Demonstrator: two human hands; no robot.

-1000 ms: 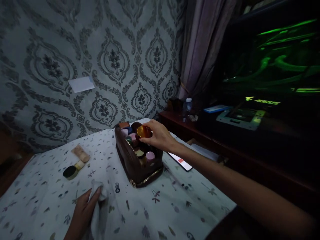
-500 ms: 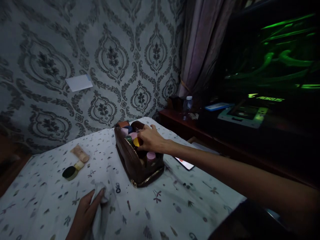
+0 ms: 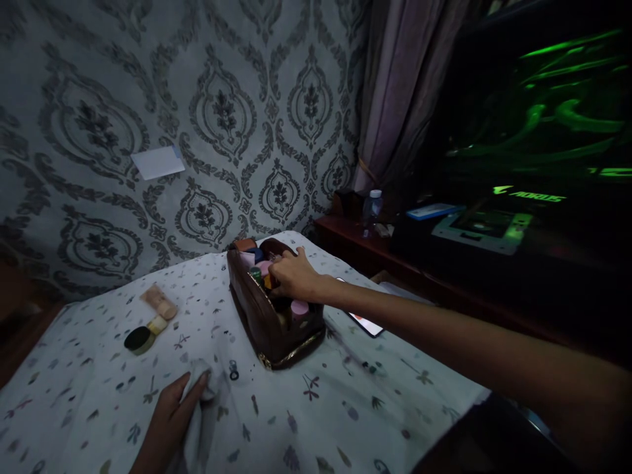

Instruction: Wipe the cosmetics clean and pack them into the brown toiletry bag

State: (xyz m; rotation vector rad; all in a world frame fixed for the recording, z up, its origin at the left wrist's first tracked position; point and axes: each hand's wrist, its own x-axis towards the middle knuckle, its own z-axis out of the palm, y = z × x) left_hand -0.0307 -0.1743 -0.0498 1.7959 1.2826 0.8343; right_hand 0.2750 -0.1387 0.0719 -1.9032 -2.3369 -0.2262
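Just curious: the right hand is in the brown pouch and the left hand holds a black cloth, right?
Not black: the head view shows the left hand holding a white cloth. The right hand is in the brown pouch.

right hand (image 3: 296,280) fingertips hidden in pouch (image 3: 259,316), left hand (image 3: 170,415) — wrist cut off
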